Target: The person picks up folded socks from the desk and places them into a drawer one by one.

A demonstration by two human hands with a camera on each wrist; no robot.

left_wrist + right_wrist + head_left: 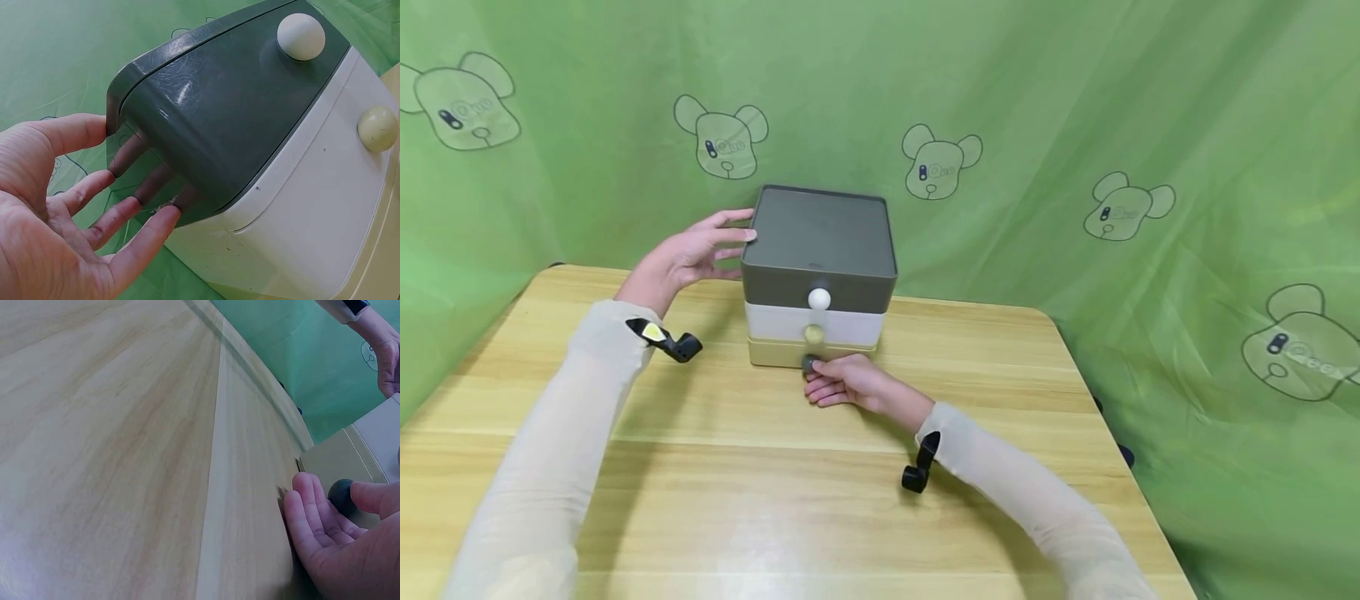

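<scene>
A small three-tier drawer box (820,232) stands on the table, dark grey on top, white in the middle and pale yellow at the bottom. Each drawer front has a round knob: a white knob (301,37), a yellow knob (377,129) and a dark knob (342,497) on the lowest. My left hand (696,250) rests its spread fingertips against the left side of the top tier, thumb at the lid's edge. With thumb and forefinger, my right hand (850,383) pinches the dark knob, its other fingers stretched out below. All three drawers sit flush in the box.
The wooden table (760,500) extends in front of the box and to both sides. A green curtain (1015,100) printed with bear heads hangs close behind it. Each wrist carries a black camera mount (917,475).
</scene>
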